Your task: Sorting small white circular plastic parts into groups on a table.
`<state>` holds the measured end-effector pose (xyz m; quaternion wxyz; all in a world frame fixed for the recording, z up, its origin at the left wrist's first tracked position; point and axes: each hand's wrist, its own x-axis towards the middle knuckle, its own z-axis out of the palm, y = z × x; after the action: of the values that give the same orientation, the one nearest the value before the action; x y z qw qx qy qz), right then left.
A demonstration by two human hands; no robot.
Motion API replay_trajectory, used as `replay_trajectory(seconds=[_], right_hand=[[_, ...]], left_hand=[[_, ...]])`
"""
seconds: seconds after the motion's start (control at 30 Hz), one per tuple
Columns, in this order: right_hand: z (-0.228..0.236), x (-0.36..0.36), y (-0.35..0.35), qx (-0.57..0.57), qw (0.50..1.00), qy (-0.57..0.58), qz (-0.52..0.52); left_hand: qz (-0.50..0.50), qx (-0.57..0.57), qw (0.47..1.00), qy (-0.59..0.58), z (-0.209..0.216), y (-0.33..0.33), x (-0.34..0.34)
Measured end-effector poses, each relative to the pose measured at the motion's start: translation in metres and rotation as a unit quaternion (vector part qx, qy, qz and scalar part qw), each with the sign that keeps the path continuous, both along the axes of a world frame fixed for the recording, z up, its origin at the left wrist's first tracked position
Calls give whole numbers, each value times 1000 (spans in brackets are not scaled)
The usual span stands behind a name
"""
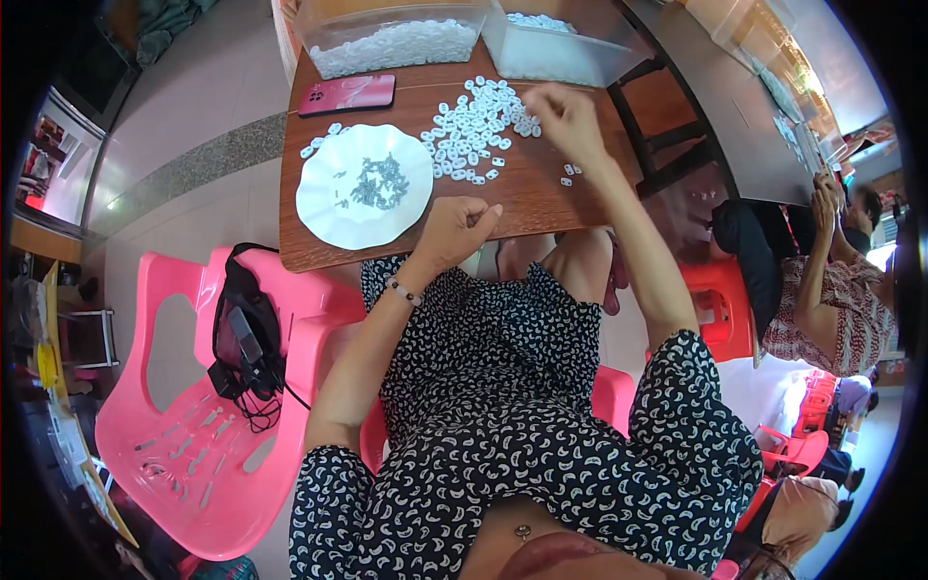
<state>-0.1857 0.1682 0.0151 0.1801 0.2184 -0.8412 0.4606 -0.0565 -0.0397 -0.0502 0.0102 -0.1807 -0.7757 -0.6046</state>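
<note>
My left hand (460, 230) rests at the table's front edge, right of the plate. Its fingers are curled closed with the thumb along the side, and whatever they hold is hidden. My right hand (568, 124) is over the right side of a pile of small white oval pieces (474, 130), each with dark holes or marks. Its fingers are bent together and slightly blurred; anything between them is too small to make out. A white scalloped plate (324, 208) holds a heap of small grey metal parts (379, 184), too small to name.
Two clear plastic bins (333, 63) (590, 60) with white pieces stand at the table's back. A pink phone (346, 95) lies behind the plate. Several white pieces (570, 174) lie apart at right. A pink chair (145, 425) at left holds a black bag (246, 329). Other people sit at right.
</note>
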Motion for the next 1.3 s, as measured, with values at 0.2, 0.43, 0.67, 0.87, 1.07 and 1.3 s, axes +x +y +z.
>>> replay_trajectory(seconds=[0.2, 0.43, 0.67, 0.87, 1.07, 1.3], right_hand=[[-35, 55, -10, 182, 981, 48, 38], [-43, 57, -15, 263, 964, 22, 18], [-52, 53, -13, 252, 965, 72, -11], [-51, 63, -9, 161, 984, 56, -57], [-54, 83, -3, 69, 995, -6, -72], [-49, 121, -2, -6, 992, -89, -95]], left_hand=[[15, -1, 1000, 13, 0, -1, 2], [7, -39, 999, 5, -3, -3, 1], [13, -7, 1000, -17, -1, 0, 3], [6, 0, 999, -42, -2, 1, 2], [7, -9, 1000, -25, 0, 0, 4], [4, -40, 999, -25, 7, 1, 9]])
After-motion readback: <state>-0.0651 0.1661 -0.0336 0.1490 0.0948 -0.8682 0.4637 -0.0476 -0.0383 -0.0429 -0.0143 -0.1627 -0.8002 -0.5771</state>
